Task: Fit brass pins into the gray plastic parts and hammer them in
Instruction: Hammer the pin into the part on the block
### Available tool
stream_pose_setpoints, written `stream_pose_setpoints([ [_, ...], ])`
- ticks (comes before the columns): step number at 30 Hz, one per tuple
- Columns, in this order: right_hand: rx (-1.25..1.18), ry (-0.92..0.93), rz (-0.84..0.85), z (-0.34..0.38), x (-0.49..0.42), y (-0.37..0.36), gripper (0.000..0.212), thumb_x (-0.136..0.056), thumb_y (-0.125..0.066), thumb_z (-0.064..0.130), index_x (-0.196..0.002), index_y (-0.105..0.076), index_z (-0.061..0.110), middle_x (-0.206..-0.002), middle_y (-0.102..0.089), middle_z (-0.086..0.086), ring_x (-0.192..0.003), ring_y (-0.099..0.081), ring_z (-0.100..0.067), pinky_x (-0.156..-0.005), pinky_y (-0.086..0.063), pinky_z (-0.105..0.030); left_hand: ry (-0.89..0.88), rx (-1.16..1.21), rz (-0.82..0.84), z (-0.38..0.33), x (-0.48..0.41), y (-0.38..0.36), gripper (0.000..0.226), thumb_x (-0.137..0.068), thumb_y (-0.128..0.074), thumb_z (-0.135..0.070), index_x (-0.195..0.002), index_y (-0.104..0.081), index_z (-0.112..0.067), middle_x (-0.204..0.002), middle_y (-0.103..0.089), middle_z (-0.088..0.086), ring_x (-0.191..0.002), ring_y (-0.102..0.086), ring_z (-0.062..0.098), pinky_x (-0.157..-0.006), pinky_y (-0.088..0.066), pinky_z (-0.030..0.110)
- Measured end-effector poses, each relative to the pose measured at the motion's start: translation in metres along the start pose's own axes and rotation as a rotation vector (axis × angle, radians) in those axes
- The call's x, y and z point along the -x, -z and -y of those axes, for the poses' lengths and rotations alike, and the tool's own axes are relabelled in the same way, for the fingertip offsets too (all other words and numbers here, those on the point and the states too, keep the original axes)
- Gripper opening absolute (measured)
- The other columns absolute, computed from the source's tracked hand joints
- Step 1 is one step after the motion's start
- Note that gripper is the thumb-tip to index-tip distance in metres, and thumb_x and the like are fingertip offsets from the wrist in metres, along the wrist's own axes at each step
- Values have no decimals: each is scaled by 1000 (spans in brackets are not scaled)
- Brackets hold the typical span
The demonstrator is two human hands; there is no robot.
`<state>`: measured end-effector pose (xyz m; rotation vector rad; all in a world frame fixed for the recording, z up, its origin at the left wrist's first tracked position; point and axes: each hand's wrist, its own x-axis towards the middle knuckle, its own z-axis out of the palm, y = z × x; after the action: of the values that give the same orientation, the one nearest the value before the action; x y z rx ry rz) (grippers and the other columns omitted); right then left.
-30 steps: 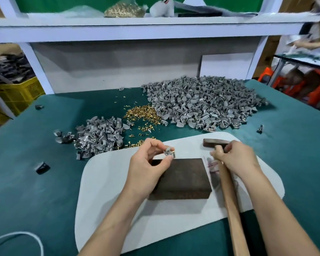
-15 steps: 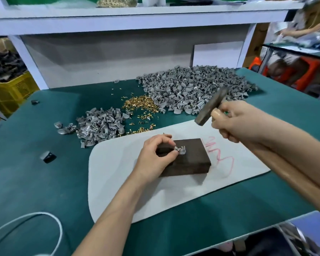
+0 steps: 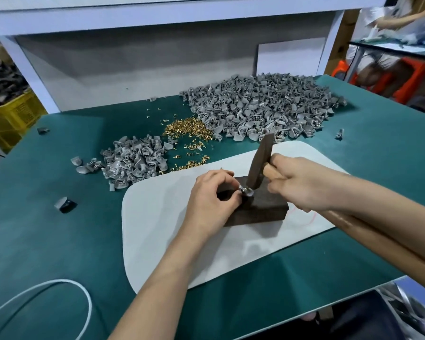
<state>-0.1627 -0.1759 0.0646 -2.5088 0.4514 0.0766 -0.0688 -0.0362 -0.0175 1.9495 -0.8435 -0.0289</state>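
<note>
1. The left hand pinches a gray plastic part at frame centre, on the dark block over the white mat.
2. The right hand grips the hammer, whose head meets that part.
3. Above, brass pins lie between 2 heaps: the small gray-part pile and the large gray-part pile.
4. A white cable loops at the lower left.

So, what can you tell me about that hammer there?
The hammer has a slim, dark, metal-looking head and a long pale wooden handle. The head stands almost upright, its lower face down at the small gray plastic part on the dark block. The right hand grips the handle just behind the head; the rest runs back under that forearm.
</note>
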Motion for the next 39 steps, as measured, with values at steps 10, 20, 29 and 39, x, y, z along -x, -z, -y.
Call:
stream_pose_setpoints([
  [10,90,62,-151,15,0,14,23,-99,-38,33,-84,-39,16,-62,-45,0,-51,-46,-20,-41,-36,-24,35,25,-3,-5,1,-2,15,-79,-69,-6,-77,-61,-19,-105,-63,-8,-108,-51,12,-93,-39,25],
  [20,280,91,-144,9,-2,-1,20,-100,-34,35,-95,-33,15,-89,-60,-11,-83,-56,-34,-70,-42,-38,15,69,-38,-6,3,0,12,-77,-71,-3,-77,-65,-13,-95,-65,-8,-98,-59,17,-92,-45,38],
  [29,305,80,-119,12,-3,-10,21,-100,-33,36,-98,-34,15,-103,-61,-14,-97,-58,-38,-83,-46,-44,19,83,-47,-7,2,0,10,-76,-73,-1,-75,-67,-9,-89,-65,-6,-92,-61,17,-89,-47,35],
  [39,294,85,-146,12,-5,-5,21,-99,-33,36,-97,-35,15,-101,-61,-13,-97,-57,-36,-84,-46,-45,29,117,-50,-4,2,-1,16,-76,-75,-3,-71,-66,-16,-87,-64,-12,-93,-61,16,-89,-47,36],
])
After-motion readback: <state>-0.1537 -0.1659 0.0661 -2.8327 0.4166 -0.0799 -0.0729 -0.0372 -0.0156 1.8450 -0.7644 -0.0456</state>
